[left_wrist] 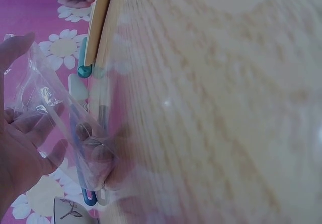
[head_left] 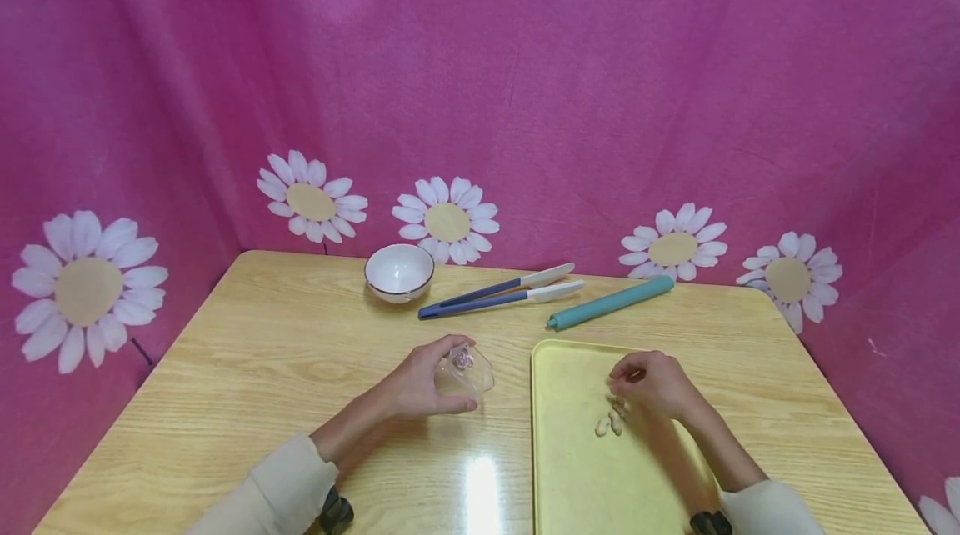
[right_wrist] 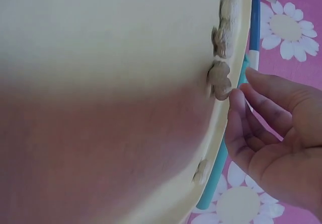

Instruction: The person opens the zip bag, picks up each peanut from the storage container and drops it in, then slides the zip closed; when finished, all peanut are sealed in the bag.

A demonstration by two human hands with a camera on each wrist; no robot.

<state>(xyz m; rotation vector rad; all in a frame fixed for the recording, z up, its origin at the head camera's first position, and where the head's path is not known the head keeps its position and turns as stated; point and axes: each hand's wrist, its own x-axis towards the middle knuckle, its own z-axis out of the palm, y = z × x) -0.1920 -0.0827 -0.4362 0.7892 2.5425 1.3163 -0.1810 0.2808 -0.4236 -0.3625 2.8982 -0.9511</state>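
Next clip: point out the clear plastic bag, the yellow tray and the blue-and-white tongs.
Clear plastic bag (head_left: pixel 467 377): head view, on its crinkled film.
Yellow tray (head_left: pixel 596 481): head view, on a bare part of its floor.
Blue-and-white tongs (head_left: pixel 497 300): head view, on the nearer arm's blue part.

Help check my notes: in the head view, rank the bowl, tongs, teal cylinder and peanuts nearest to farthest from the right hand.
1. Peanuts: on the yellow tray.
2. Teal cylinder: beyond the tray.
3. Tongs: mostly left of the cylinder.
4. Bowl: leftmost of the four.
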